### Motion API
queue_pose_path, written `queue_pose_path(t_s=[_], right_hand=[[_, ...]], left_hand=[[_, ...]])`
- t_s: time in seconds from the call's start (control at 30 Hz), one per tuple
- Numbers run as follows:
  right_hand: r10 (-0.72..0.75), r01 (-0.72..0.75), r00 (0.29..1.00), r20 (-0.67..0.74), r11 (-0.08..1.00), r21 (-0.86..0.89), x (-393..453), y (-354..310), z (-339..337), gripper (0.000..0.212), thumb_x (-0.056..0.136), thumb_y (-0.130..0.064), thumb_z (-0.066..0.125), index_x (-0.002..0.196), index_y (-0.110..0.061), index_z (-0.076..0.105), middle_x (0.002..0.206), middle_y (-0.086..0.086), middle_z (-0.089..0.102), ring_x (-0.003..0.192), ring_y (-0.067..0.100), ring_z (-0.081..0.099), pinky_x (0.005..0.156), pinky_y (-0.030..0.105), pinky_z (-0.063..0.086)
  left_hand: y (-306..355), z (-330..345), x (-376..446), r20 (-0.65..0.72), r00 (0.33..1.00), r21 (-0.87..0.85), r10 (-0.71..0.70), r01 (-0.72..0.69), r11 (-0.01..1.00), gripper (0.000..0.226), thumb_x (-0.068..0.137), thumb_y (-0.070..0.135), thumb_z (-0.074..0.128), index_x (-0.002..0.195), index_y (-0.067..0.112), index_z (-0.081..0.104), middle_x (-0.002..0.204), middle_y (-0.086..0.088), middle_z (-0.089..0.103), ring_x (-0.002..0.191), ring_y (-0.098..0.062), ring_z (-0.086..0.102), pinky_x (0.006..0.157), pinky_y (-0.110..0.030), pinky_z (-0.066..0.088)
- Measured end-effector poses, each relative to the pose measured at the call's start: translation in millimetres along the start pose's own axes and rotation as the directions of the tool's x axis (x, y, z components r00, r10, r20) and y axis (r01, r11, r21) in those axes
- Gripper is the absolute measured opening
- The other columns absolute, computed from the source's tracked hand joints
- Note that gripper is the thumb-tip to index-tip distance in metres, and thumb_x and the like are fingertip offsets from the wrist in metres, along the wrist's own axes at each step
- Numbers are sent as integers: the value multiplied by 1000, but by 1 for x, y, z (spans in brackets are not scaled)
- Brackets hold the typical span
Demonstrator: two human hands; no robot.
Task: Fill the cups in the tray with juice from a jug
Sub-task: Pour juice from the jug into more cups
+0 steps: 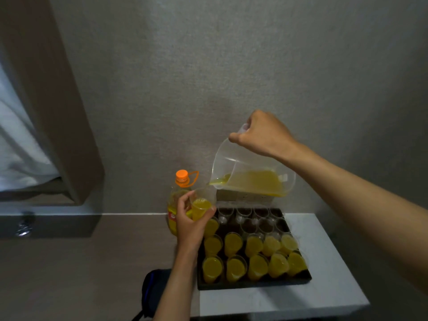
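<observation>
My right hand [261,135] grips the handle of a clear plastic jug [252,174], tilted to the left with yellow juice at its spout. My left hand [191,223] holds a small clear cup [202,206] just under the spout, above the tray's left edge; the cup is partly full of juice. The dark tray [254,284] lies on a white table. Its near rows hold several cups full of juice [232,244], and several clear cups without juice [245,215] stand in the far rows.
A large juice bottle with an orange cap [181,179] stands left of the tray, behind my left hand. A grey block [243,196] sits behind the tray against the wall. The white table [324,274] ends near the tray's left side; a dark bag [155,290] lies below.
</observation>
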State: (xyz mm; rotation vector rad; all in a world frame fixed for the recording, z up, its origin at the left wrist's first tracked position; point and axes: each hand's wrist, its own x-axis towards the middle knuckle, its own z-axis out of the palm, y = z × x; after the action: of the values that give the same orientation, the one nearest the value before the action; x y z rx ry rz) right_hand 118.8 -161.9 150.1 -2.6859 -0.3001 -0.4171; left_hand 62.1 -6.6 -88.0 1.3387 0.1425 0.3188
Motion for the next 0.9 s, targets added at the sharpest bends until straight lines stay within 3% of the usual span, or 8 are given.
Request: queue_pose_path(t_s=[0.57, 0.73, 0.9], right_hand=[[19, -19, 1000, -7, 1000, -24, -5, 1, -5, 43, 83, -42, 71, 54, -20, 48, 48, -4, 42, 48, 18, 41, 55, 32, 37], [32, -33, 999, -19, 999, -41, -8, 0, -6, 42, 82, -44, 72, 58, -12, 58, 55, 0, 54, 54, 20, 51, 57, 33, 42], [31, -31, 999, -9, 999, -36, -10, 1, -6, 43, 82, -42, 72, 55, -19, 49, 51, -3, 46, 49, 17, 43, 54, 30, 36]], left_hand=[[6, 6, -7, 7, 1000, 4, 10, -10, 1000, 63, 76, -1, 85, 129, 17, 58, 117, 1, 68, 94, 3, 67, 73, -13, 53], [5, 9, -8, 1, 1000, 3, 13, -13, 1000, 62, 75, -3, 85, 128, 15, 58, 116, 3, 68, 94, 6, 66, 74, -13, 52], [5, 11, -10, 6, 1000, 17, 14, -14, 1000, 61, 75, 2, 86, 126, 21, 59, 118, 13, 65, 101, 12, 61, 78, -11, 51]])
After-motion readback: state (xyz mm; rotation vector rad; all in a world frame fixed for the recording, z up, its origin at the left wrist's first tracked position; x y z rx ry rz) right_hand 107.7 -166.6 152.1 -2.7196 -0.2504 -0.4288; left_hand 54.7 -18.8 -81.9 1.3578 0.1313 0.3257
